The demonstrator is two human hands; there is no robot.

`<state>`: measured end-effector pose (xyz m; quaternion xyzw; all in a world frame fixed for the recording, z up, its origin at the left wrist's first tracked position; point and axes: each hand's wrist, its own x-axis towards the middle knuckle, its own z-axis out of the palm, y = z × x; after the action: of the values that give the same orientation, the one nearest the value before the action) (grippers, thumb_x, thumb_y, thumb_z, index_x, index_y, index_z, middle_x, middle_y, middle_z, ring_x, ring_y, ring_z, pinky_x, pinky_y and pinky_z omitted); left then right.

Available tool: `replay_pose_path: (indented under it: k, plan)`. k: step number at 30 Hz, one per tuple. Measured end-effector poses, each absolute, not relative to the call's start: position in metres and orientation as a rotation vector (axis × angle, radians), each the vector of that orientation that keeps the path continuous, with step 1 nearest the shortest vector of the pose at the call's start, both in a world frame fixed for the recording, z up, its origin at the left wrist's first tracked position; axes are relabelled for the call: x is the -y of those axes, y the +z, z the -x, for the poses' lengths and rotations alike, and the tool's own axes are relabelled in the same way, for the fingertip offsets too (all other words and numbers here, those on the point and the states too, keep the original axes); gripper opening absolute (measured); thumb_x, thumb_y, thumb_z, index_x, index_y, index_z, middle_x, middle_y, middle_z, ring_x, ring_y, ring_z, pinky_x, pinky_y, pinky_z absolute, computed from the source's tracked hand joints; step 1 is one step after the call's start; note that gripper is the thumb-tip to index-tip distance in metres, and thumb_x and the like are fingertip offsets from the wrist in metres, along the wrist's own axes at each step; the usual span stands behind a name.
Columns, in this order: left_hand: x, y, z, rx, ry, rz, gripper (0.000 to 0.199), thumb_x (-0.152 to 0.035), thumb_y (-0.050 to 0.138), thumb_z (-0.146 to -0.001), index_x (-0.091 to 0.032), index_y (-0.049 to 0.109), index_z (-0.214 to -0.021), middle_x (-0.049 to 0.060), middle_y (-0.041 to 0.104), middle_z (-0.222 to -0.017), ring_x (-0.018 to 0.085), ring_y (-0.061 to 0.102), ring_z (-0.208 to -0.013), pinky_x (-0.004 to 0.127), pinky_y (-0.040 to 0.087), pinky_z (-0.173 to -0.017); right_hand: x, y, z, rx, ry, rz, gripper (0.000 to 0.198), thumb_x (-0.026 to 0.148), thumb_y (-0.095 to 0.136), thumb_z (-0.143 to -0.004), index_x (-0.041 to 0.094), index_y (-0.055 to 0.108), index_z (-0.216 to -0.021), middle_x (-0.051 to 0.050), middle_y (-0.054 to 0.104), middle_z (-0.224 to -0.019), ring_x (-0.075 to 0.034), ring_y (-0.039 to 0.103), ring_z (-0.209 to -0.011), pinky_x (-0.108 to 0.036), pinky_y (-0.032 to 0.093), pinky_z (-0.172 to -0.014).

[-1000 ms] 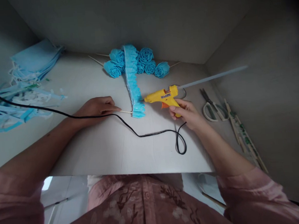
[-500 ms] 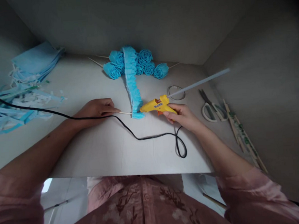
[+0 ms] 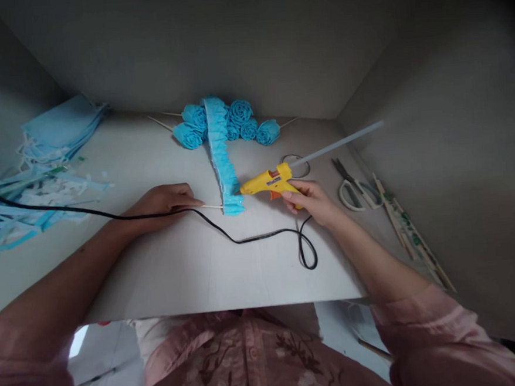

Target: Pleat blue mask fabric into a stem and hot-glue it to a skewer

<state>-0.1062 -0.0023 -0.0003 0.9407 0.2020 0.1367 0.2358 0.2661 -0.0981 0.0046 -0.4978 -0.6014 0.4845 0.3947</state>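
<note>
My left hand (image 3: 167,200) is closed on a thin wooden stick (image 3: 213,206), whose far end lies at the near end of a ruffled blue strip (image 3: 221,160). The strip runs back across the table and up over a cluster of blue flowers (image 3: 240,112) on sticks. In my right hand (image 3: 307,200) is a yellow glue gun (image 3: 268,182), gripped by its handle near the orange trigger. Its nozzle points left, right beside the strip's edge near the stick. A long clear glue stick (image 3: 337,143) juts from the gun's back.
A black cord (image 3: 252,240) crosses the table and passes over my left wrist. At left lie blue face masks (image 3: 65,127) and a heap of scraps (image 3: 41,193). Scissors (image 3: 358,189), a roll of tape (image 3: 302,165) and wooden sticks (image 3: 414,235) are at right.
The glue gun's nozzle has shifted slightly along the strip, away from its near end. The view has tilted a little, so the table things sit lower. Both hands keep their holds.
</note>
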Motion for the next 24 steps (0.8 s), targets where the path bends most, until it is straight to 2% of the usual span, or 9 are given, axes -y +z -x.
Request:
replay_pose_path:
  k: [4,9,14,16,18,20,21,22,24]
  plan:
    - [0.001,0.000,0.107,-0.530,0.395,-2.601,0.049,-0.051,0.040,-0.108,-0.019,0.076,-0.118,0.007,0.068,-0.093,0.016,0.064,-0.083,0.023,0.045,-0.074,0.097,0.000,-0.265,1.533,1.226,1.245,0.041,0.059,0.073,-0.085,0.018,0.069,-0.085,0.004,0.052,-0.060,-0.009,0.044,-0.053,-0.025,0.033,-0.052]
    - [0.000,-0.004,0.106,-0.663,0.351,-2.585,0.050,-0.052,0.043,-0.106,-0.016,0.070,-0.129,0.010,0.069,-0.105,0.019,0.064,-0.095,0.025,0.047,-0.085,0.093,-0.003,-0.263,1.344,1.253,1.219,0.044,0.061,0.079,-0.076,0.019,0.067,-0.081,0.004,0.053,-0.060,-0.009,0.045,-0.051,-0.025,0.035,-0.050]
    - [-0.006,-0.008,0.105,-0.923,0.313,-2.554,0.064,-0.060,0.040,-0.103,-0.014,0.060,-0.144,0.009,0.066,-0.105,0.017,0.058,-0.084,0.024,0.046,-0.079,0.090,-0.004,-0.262,1.207,1.263,1.178,0.045,0.060,0.082,-0.072,0.019,0.068,-0.082,0.004,0.055,-0.058,-0.008,0.046,-0.049,-0.024,0.033,-0.049]
    - [-0.003,0.001,0.107,-0.990,0.214,-2.619,0.072,-0.064,0.040,-0.101,-0.016,0.051,-0.153,0.010,0.067,-0.116,0.020,0.061,-0.092,0.028,0.048,-0.085,0.088,-0.005,-0.262,1.180,1.269,1.157,0.044,0.059,0.082,-0.071,0.018,0.069,-0.083,0.004,0.056,-0.058,-0.008,0.046,-0.048,-0.024,0.032,-0.048]
    - [0.010,0.015,0.114,-1.046,0.145,-2.713,0.077,-0.067,0.039,-0.100,-0.016,0.046,-0.157,0.015,0.065,-0.131,0.028,0.061,-0.112,0.036,0.047,-0.098,0.086,-0.006,-0.262,1.145,1.280,1.140,0.045,0.058,0.083,-0.070,0.018,0.069,-0.085,0.004,0.056,-0.057,-0.008,0.046,-0.048,-0.024,0.031,-0.048]
    - [0.035,0.029,0.126,-1.108,0.194,-2.770,0.075,-0.067,0.038,-0.100,-0.014,0.053,-0.151,0.018,0.063,-0.139,0.034,0.057,-0.126,0.043,0.042,-0.108,0.085,-0.007,-0.262,1.107,1.293,1.122,0.046,0.057,0.084,-0.068,0.018,0.069,-0.085,0.005,0.055,-0.057,-0.008,0.046,-0.048,-0.024,0.032,-0.047]
    - [0.052,0.033,0.133,-1.138,0.250,-2.746,0.071,-0.067,0.039,-0.100,-0.013,0.060,-0.143,0.018,0.065,-0.136,0.034,0.058,-0.124,0.043,0.043,-0.108,0.085,-0.007,-0.262,1.092,1.303,1.114,0.046,0.057,0.085,-0.067,0.018,0.068,-0.085,0.005,0.056,-0.057,-0.008,0.047,-0.048,-0.024,0.031,-0.047]
    - [0.071,0.035,0.141,-1.218,0.356,-2.660,0.065,-0.067,0.042,-0.100,-0.014,0.068,-0.128,0.016,0.070,-0.126,0.030,0.062,-0.115,0.039,0.046,-0.103,0.085,-0.006,-0.263,1.081,1.316,1.108,0.046,0.057,0.084,-0.067,0.018,0.068,-0.086,0.005,0.056,-0.058,-0.008,0.047,-0.048,-0.023,0.031,-0.047]
    - [0.111,0.029,0.156,-1.341,0.378,-2.330,0.053,-0.065,0.050,-0.099,-0.017,0.072,-0.100,0.006,0.072,-0.095,0.021,0.064,-0.088,0.028,0.049,-0.082,0.086,-0.006,-0.263,1.066,1.340,1.097,0.047,0.057,0.084,-0.068,0.017,0.069,-0.089,0.005,0.057,-0.059,-0.007,0.047,-0.047,-0.023,0.028,-0.046]
